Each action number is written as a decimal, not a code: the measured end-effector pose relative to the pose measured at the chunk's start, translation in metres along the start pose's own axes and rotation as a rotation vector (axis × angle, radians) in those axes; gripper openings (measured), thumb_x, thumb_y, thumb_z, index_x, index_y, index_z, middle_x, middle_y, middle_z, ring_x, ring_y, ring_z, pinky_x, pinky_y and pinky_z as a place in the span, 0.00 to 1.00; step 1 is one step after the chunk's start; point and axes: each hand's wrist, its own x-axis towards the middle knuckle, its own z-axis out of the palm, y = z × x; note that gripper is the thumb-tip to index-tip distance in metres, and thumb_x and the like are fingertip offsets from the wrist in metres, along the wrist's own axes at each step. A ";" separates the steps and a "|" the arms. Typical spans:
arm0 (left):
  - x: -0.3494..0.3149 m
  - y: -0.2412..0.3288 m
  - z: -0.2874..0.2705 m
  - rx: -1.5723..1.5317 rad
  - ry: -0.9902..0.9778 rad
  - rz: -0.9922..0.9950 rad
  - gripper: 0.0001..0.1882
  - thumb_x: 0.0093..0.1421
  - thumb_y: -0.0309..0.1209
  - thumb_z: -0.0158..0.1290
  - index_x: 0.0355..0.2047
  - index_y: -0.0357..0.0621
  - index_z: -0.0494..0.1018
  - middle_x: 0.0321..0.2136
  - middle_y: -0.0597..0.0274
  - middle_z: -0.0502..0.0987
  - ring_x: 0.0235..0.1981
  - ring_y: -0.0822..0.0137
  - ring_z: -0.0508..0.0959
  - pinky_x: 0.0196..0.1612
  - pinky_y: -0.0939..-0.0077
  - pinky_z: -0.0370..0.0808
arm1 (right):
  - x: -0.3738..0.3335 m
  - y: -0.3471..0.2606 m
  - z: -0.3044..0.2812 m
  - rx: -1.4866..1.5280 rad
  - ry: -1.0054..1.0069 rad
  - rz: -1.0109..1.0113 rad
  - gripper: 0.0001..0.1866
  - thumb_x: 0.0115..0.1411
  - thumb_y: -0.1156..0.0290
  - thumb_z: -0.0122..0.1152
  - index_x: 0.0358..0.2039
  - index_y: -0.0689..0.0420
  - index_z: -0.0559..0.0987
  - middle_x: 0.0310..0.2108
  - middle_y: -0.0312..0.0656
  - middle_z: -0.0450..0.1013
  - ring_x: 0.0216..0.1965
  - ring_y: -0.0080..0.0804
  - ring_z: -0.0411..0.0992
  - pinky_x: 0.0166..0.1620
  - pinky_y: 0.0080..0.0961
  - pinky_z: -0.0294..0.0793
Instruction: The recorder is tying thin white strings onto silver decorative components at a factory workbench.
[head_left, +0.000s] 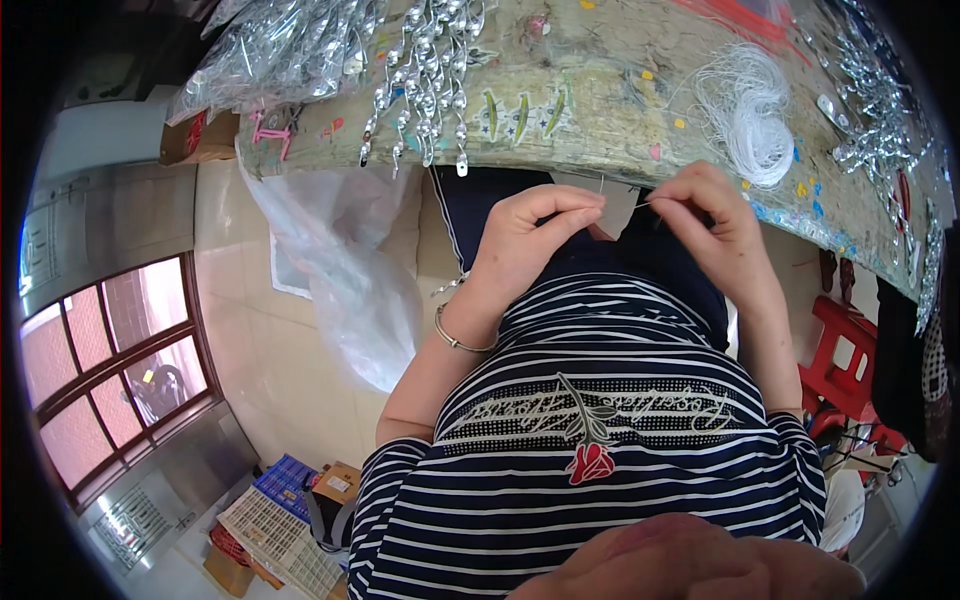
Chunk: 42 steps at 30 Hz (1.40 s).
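Both hands are up at the near edge of the tabletop (600, 90), close together over the person's lap. The left hand (525, 235) is curled, thumb and forefinger pinched tight on something too small to make out. The right hand (715, 225) is pinched shut as well, gripping a thin needle (640, 206) whose point aims across at the left fingertips. A fine thread (602, 186) rises from between the two hands towards the tabletop edge. A slim bracelet (455, 338) sits on the left wrist. On the tabletop, just beyond the right hand, lies a loose bundle of white thread (750, 110). Further left, strings of silvery beads (425, 80) dangle over the edge, with clear bags of silvery pieces (280, 50) beside them. A red plastic stool (845, 360) stands on the floor at right.
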 end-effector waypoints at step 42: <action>0.007 0.004 0.018 -0.172 -0.102 -0.081 0.08 0.58 0.28 0.55 0.35 0.36 0.77 0.27 0.62 0.79 0.29 0.77 0.76 0.34 0.85 0.73 | 0.010 0.000 0.009 0.351 -0.036 0.127 0.02 0.58 0.77 0.56 0.31 0.62 0.75 0.34 0.34 0.65 0.38 0.20 0.64 0.44 0.17 0.63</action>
